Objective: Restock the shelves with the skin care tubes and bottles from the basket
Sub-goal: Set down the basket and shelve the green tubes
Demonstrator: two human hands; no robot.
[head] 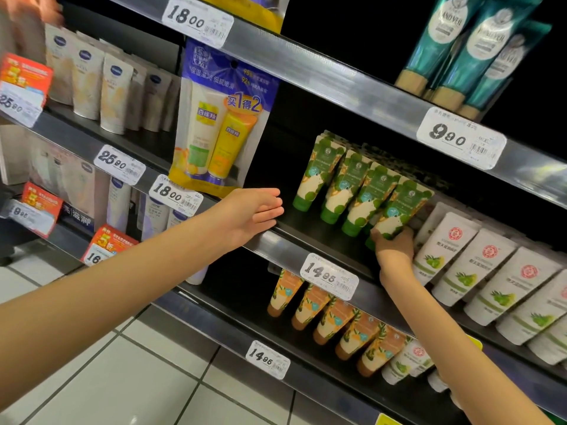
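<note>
Several green-and-cream tubes stand cap-down in a row on the middle shelf [310, 237]. My right hand [391, 245] grips the lower end of the rightmost green tube [402, 207] in that row, just left of the white tubes with red seals [445, 243]. My left hand [251, 214] hovers open over the shelf's front rail, left of the green row, holding nothing. The basket is out of view.
Orange tubes [325, 314] line the shelf below. Teal tubes [466, 53] stand on the top shelf. A purple two-tube pack [221, 118] hangs left of my left hand, beige tubes [113, 90] further left. Price tags line the rails. White floor tiles [107, 378] lie below.
</note>
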